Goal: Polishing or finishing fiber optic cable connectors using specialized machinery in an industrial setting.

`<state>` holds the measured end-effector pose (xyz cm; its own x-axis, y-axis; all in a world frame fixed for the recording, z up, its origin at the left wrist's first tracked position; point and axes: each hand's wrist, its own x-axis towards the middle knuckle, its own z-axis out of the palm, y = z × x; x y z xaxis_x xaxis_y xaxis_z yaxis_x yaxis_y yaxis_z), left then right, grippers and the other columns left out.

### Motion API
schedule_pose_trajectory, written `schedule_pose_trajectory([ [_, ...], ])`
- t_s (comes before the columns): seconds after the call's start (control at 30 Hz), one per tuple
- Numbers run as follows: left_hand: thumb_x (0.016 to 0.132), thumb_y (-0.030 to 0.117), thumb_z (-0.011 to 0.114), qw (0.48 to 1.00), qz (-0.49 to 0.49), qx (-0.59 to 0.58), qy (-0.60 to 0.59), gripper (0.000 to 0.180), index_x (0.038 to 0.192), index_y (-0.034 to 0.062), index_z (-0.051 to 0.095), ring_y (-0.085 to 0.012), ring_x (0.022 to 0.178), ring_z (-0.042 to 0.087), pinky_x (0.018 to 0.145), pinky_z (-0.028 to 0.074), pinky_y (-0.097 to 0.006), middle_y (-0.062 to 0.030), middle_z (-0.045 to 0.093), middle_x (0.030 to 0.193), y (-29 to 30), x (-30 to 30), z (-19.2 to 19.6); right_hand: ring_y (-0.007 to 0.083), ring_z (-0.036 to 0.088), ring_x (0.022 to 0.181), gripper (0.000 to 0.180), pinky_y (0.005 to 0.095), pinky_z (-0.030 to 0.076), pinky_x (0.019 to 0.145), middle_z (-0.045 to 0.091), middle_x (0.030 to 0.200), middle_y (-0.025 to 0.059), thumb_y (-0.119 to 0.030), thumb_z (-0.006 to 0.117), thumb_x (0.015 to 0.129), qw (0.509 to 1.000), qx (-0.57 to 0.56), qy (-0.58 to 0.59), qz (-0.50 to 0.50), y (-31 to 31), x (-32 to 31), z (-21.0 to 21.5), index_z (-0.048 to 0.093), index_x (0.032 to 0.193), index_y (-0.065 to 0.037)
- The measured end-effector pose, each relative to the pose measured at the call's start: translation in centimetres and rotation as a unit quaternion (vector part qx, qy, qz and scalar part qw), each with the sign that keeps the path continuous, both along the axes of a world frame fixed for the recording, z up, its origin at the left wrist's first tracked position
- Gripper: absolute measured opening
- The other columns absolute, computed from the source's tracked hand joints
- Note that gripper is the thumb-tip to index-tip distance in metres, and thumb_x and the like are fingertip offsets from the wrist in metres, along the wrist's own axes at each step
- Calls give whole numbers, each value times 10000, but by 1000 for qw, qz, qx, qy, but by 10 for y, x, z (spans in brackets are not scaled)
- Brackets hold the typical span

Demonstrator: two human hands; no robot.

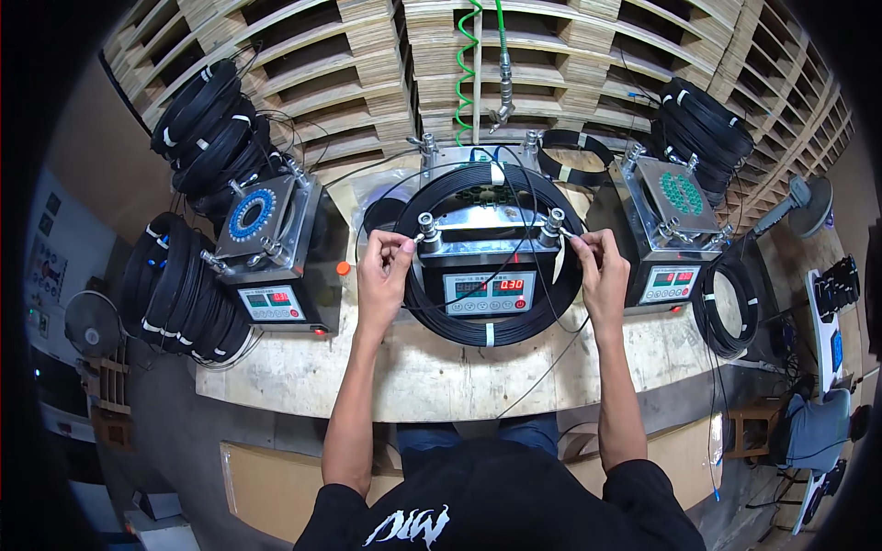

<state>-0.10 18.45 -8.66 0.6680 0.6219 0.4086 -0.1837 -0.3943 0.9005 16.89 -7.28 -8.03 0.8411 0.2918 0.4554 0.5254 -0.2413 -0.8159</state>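
A wooden desk is carrying three metal machines; the middle machine is sitting inside a flat black cable coil, which is lying ring-like between both hands. The left hand is pinching the left knob with fingers closed. The right hand is pinching a thin cable end beside the right knob.

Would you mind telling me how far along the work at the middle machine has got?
Done: black cable coil rings the middle metal machine. In hand: left hand and right hand pinch at its front corner knobs. Left: coils heaped beside the side machines.
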Motion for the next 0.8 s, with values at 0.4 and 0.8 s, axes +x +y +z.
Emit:
schedule_pose_trajectory([
  [0.4, 979, 310, 657, 985, 69, 125, 94, 384, 806, 0, 510, -100, 534, 314, 477, 278, -317, -27, 360, 566, -5, -2, 4, 241, 450, 576, 310, 373, 387, 559, 499, 659, 162, -198, 554, 1027, 995, -45, -90, -11, 8, -13, -5, 501, 837, 41],
  [0.8, 991, 315, 640, 991, 64, 97, 61, 357, 842, 18, 511, -74, 553, 309, 486, 255, -287, 9, 348, 580, -3, 1, -5, 169, 382, 581, 348, 348, 348, 534, 468, 625, 120, -229, 564, 1024, 1000, -6, -14, -11, 6, -8, -3, 515, 801, 34],
])
